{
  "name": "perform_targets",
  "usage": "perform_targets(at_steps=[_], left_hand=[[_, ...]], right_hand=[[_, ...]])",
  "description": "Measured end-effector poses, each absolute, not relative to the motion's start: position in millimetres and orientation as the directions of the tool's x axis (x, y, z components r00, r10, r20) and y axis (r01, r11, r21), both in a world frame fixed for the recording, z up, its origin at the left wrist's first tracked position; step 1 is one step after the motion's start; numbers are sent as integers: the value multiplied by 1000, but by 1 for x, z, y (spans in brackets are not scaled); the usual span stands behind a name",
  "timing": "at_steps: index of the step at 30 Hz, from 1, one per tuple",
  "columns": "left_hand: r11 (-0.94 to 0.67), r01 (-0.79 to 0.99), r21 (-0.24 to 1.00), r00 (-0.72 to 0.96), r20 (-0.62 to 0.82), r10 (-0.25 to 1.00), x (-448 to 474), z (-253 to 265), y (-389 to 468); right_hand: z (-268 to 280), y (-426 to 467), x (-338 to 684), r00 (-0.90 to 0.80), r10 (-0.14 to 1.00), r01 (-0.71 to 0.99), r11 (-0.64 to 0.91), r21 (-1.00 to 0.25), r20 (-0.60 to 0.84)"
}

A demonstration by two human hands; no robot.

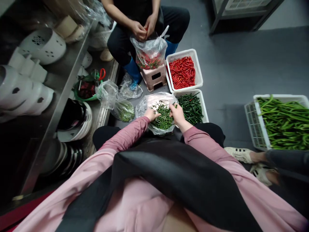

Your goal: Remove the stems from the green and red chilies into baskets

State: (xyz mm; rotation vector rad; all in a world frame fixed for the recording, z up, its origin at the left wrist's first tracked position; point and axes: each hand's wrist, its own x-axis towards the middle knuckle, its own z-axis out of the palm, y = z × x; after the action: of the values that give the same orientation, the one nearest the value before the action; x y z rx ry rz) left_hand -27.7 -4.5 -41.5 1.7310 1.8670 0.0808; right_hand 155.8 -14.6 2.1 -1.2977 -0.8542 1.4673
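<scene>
A clear plastic bag (142,108) lies spread open in front of me, with a heap of thin green chilies and stems (163,117) in it. At the left side of this heap is my left hand (151,114); its thumb stands apart from the fingers, whose tips are partly hidden by the stems. My right hand (177,114), at the heap's right edge, is closed with a dark green chili (175,105) at its fingertips. Just beyond that hand, a white basket (204,108) holds dark green chilies (191,106).
A basket of red chilies (182,72) stands farther back. Opposite sits a person with hands (145,29) above a bag of chilies (151,58) on a stool (154,77). Shelves (70,77) line the left. At right are long green peppers (286,120) and another person's shoes (238,154).
</scene>
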Motion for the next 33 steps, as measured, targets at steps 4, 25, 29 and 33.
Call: perform_targets(at_steps=[4, 25, 29, 33], left_hand=[[21, 976, 219, 63, -371, 927, -45, -58, 31], [49, 547, 836, -25, -42, 999, -6, 0, 1], [96, 389, 916, 17, -111, 994, -2, 12, 0], [108, 328, 939, 60, -135, 989, -2, 19, 2]], right_hand=[[10, 6, 170, 57, 823, -500, -467, -729, -566], [-6, -1, 151, -266, 906, 259, -263, -929, -330], [-1, 5, 156, -202, 974, 444, -4, -896, -104], [7, 3, 162, -310, 945, 453, 54, -890, -100]])
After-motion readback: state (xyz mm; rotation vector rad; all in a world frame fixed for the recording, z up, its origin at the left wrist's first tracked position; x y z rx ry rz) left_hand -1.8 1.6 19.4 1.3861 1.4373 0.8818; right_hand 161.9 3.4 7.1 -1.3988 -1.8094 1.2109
